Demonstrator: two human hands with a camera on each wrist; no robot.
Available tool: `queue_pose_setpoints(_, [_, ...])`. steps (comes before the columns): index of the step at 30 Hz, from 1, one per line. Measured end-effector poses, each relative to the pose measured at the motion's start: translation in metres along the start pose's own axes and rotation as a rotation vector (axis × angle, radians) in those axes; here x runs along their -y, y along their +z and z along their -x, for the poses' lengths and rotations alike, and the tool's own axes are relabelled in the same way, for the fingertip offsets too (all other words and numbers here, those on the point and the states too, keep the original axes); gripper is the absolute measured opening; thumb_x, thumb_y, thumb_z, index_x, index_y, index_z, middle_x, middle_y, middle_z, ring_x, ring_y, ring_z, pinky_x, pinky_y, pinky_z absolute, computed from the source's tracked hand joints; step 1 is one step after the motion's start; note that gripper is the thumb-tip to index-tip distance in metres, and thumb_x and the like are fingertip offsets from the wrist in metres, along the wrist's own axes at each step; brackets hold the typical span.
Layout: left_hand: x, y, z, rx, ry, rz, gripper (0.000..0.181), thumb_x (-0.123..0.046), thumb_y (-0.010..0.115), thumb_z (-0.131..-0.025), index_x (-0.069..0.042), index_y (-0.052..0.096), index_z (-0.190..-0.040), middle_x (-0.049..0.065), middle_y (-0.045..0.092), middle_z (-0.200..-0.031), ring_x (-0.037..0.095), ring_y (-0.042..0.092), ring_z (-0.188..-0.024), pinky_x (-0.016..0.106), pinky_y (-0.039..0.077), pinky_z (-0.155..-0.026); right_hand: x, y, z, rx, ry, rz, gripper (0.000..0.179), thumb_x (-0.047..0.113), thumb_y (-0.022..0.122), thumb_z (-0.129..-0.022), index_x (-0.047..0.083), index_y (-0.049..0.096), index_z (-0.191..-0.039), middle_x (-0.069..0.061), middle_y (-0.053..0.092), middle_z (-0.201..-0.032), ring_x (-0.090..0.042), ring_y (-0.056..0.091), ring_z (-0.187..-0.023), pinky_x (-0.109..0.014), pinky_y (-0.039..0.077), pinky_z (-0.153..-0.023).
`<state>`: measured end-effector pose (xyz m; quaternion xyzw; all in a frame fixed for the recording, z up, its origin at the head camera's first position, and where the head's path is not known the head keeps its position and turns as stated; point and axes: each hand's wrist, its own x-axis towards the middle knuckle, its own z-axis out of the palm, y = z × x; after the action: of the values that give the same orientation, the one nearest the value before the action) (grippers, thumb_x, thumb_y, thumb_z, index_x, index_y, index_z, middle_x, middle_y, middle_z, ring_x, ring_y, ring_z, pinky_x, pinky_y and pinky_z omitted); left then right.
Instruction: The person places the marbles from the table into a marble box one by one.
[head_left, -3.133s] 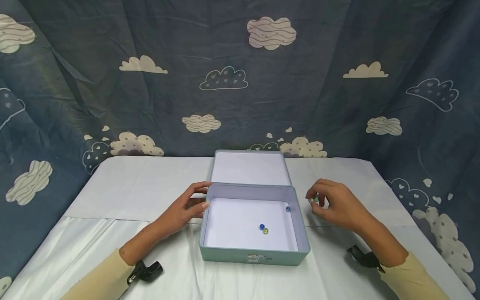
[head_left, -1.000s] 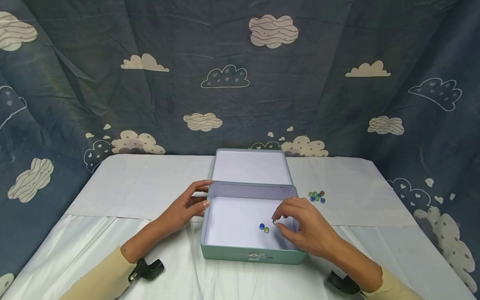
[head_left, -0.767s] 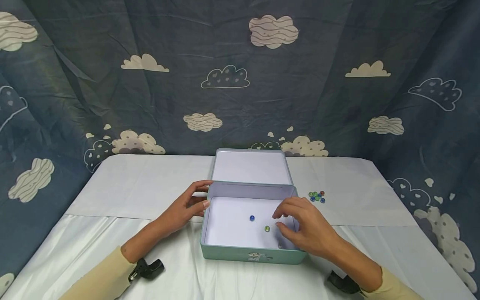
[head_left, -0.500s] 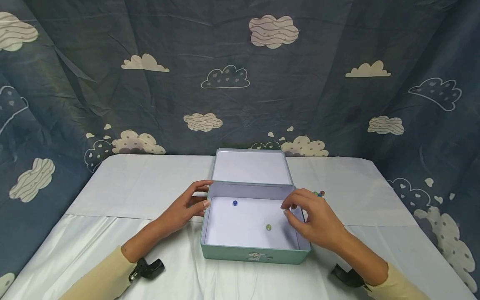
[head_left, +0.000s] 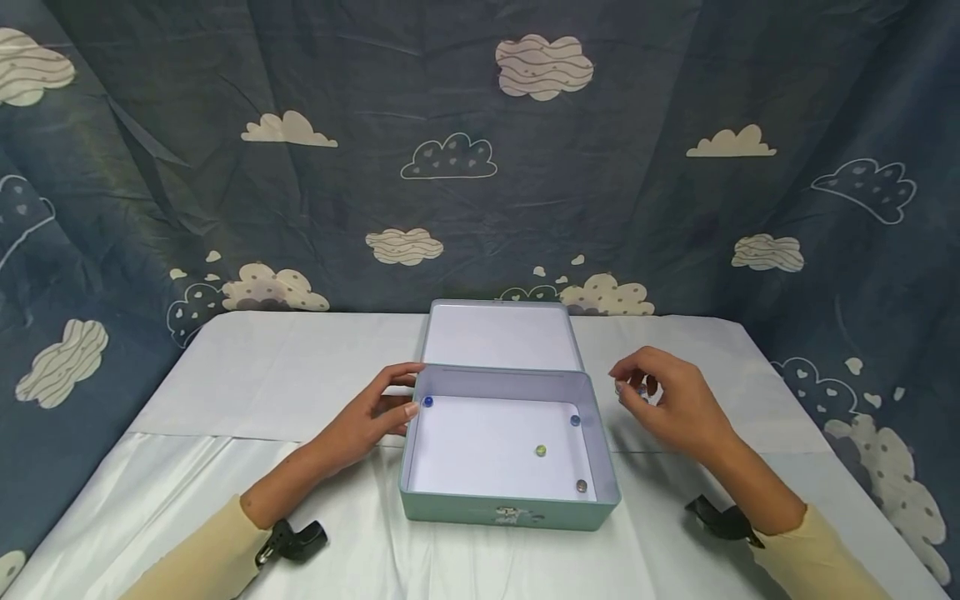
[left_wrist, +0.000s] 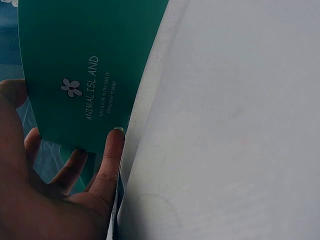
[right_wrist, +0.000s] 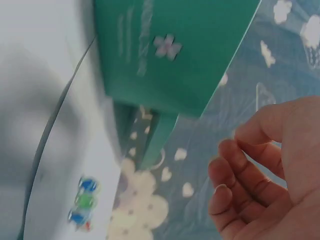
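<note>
My left hand [head_left: 378, 408] rests against the left side of an open green tin box [head_left: 498, 510], thumb at the rim and fingers extended toward the back corner. In the left wrist view, a fingertip touches the printed side wall [left_wrist: 75, 60]. Inside the box lie a dark blue marble [head_left: 428, 402], a blue-grey marble [head_left: 575, 421], a yellow-green marble [head_left: 541, 451] and a brownish marble [head_left: 581, 486]. My right hand [head_left: 675, 400] is over the marble pile right of the box, thumb and fingertips together. Whether a marble sits between them is unclear. Several loose marbles [right_wrist: 84, 201] show on the cloth.
The tin's lid [head_left: 501, 333] lies folded back behind it. White cloth [head_left: 247, 375] covers the table. A dark curtain with cloud prints [head_left: 450, 75] hangs behind and at both sides.
My right hand released a marble inside the box and moved right to the pile. The dark blue marble rolled to the back left corner; the yellow-green one shifted slightly. My left hand stayed put.
</note>
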<state>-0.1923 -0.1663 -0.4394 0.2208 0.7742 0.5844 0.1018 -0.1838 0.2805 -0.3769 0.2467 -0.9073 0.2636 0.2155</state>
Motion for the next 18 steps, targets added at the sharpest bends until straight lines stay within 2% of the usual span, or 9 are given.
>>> queue_pose_setpoints(4, [-0.002, 0.000, 0.002, -0.002, -0.010, -0.001, 0.058, -0.029, 0.062, -0.109, -0.038, 0.037, -0.160, 0.016, 0.039, -0.157, 0.040, 0.056, -0.138, 0.041, 0.061, -0.091, -0.015, -0.002, 0.000, 0.007, 0.047, 0.032, 0.023, -0.005, 0.076, -0.090, 0.012, 0.074, -0.106, 0.004, 0.070, -0.093, -0.018, 0.060, -0.079, -0.026, 0.051, -0.066])
queue_pose_setpoints(8, [-0.003, 0.000, 0.002, 0.005, -0.002, 0.008, 0.057, -0.029, 0.062, -0.110, -0.036, 0.037, -0.161, 0.018, 0.039, -0.158, 0.041, 0.055, -0.138, 0.041, 0.060, -0.092, -0.031, -0.002, 0.001, 0.028, 0.114, 0.063, 0.019, -0.003, 0.075, -0.091, 0.010, 0.075, -0.106, 0.003, 0.069, -0.093, -0.018, 0.061, -0.080, -0.028, 0.051, -0.066])
queue_pose_setpoints(18, [-0.002, 0.000, 0.001, 0.011, -0.001, 0.012, 0.057, -0.028, 0.062, -0.110, -0.036, 0.037, -0.161, 0.019, 0.038, -0.159, 0.042, 0.054, -0.140, 0.040, 0.060, -0.092, -0.067, 0.002, 0.009, 0.144, 0.260, 0.083, 0.012, 0.005, 0.078, -0.091, 0.006, 0.075, -0.103, -0.003, 0.070, -0.091, -0.019, 0.061, -0.079, -0.032, 0.051, -0.067])
